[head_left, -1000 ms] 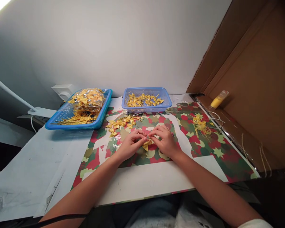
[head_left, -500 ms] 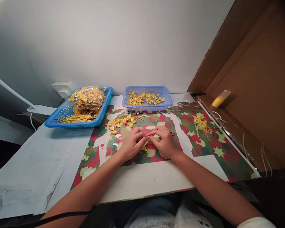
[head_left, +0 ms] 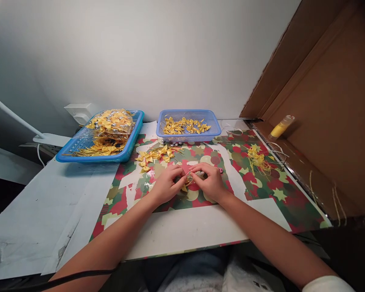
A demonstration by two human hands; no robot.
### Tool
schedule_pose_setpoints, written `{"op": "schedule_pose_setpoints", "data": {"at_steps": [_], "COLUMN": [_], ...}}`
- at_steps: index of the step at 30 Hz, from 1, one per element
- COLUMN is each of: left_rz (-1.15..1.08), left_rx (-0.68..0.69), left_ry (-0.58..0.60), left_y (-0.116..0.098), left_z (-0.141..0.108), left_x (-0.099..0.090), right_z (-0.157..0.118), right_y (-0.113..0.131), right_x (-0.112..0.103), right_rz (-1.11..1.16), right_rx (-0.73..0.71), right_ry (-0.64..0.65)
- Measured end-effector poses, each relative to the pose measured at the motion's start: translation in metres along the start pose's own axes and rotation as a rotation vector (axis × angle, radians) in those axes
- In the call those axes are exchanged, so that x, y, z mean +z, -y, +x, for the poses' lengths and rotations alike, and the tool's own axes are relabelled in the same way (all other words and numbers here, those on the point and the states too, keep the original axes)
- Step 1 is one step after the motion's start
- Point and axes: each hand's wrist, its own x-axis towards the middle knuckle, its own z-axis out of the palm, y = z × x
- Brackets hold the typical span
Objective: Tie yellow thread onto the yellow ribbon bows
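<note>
Close together over the patterned sheet, my left hand [head_left: 169, 184] and my right hand [head_left: 210, 181] both pinch a thin golden cord. A yellow ribbon bow [head_left: 184, 188] on this cord shows just below my fingertips, partly covered by them. The cord's looped ends are too small to follow. Beyond my left hand lies a loose group of yellow ribbon bows [head_left: 155, 156] with golden cord tails. Several silvery beads [head_left: 174, 144] sit behind those bows. A small pink-ended object [head_left: 221, 170] peeks out behind my right hand.
At the back left, a blue basket [head_left: 61, 156] holds bagged and loose bows. A smaller blue basket [head_left: 188, 138] with bows stands at the back centre. Yellow scraps and threads [head_left: 258, 160] lie to the right, near a yellow-filled tube [head_left: 281, 126] and a cardboard wall [head_left: 322, 101].
My right fingers have drawn in slightly toward my left ones, and the cord between them now curves more. The bow stays below my fingertips.
</note>
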Motion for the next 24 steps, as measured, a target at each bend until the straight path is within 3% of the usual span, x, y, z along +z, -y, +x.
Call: {"op": "schedule_pose_setpoints", "data": {"at_steps": [13, 20, 24], "left_rz": [0.014, 0.040, 0.040], "left_rx": [-0.029, -0.015, -0.003], "left_ry": [-0.036, 0.001, 0.003], "left_y": [-0.0007, -0.0001, 0.0005], "left_z": [-0.0001, 0.0000, -0.0001], "left_x": [-0.0030, -0.0078, -0.0088], "right_z": [-0.0014, 0.0007, 0.0024], "right_y": [0.0026, -0.0040, -0.0065], "right_x": [-0.0017, -0.0044, -0.0070], "right_rz": [0.050, 0.217, 0.211], "right_rx": [0.050, 0.329, 0.384], "right_ry": [0.048, 0.141, 0.145]}}
